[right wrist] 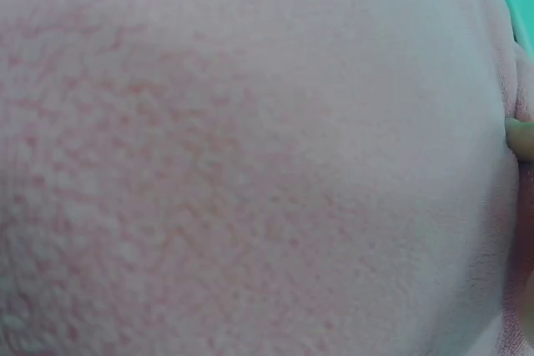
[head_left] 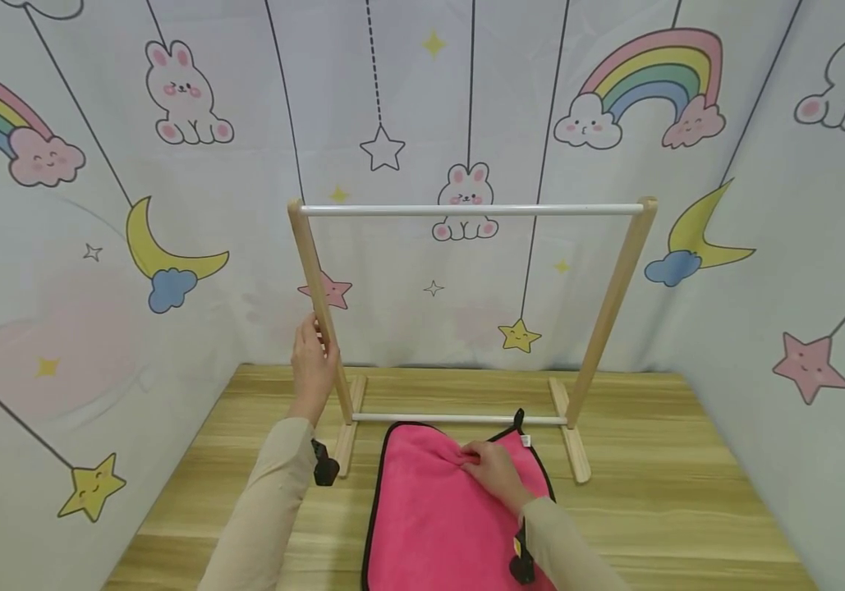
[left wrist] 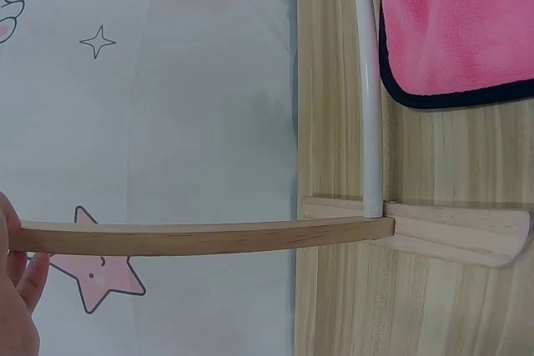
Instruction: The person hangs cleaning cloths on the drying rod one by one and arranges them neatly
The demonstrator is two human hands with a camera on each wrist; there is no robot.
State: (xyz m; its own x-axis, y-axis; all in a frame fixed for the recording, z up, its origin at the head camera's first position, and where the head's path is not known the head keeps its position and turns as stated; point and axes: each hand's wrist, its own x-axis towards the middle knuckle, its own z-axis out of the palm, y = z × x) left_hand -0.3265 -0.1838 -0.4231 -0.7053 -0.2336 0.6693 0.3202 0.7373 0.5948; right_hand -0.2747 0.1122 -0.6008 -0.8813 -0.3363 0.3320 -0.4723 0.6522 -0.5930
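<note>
A small rack with wooden posts and white rods (head_left: 466, 211) stands on the wood-grain surface. My left hand (head_left: 314, 361) holds its left wooden post (head_left: 319, 279) partway up; in the left wrist view the fingers (left wrist: 32, 281) close about that post (left wrist: 183, 239). In front of the rack lies a pink fleecy towel (head_left: 429, 517) with black edging and a hanging loop (head_left: 519, 419). Near the towel's far edge my right hand (head_left: 496, 474) pinches a fold of the cloth. Pale, blurred towel (right wrist: 250, 156) fills most of the right wrist view, with only a fingertip (right wrist: 521, 139) showing.
Patterned cloth walls (head_left: 407, 328) with rabbits, stars and rainbows enclose the back and sides. The rack's wooden feet (head_left: 570, 435) stretch forward on either side of the towel. A lower white rod (head_left: 459, 419) runs just behind the towel.
</note>
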